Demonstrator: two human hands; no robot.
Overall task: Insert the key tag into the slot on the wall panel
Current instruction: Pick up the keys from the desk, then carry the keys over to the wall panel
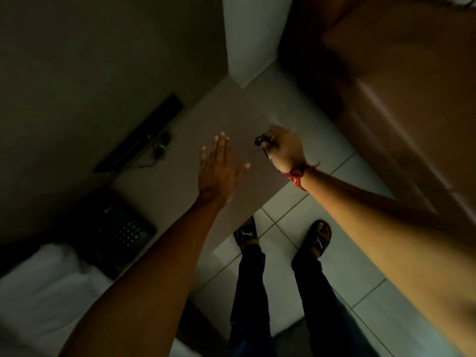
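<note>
Two bare forearms are reaching forward from the near edge of the head view, above dark trouser legs and sandalled feet that are standing on pale floor tiles. To the left, a white pillow and a dark keypad telephone are lying on a low counter.

The left hand is hovering flat over the counter, fingers stretched out together and thumb held apart, gripping nothing. The right hand, with a red thread band at the wrist, is curling closed around a small dark object that is sticking out past the knuckles. This is probably the key tag or its ring, though dim light and blur are keeping the shape uncertain.

Farther off, a dark flat bar with a trailing cable is leaning against the wall, and a brown wooden door is filling the right side.

No wall panel or slot is showing anywhere, so insertion appears not yet begun. The tag seems to be in hand; locating the panel, lining up the tag and pushing it in are all remaining.
</note>
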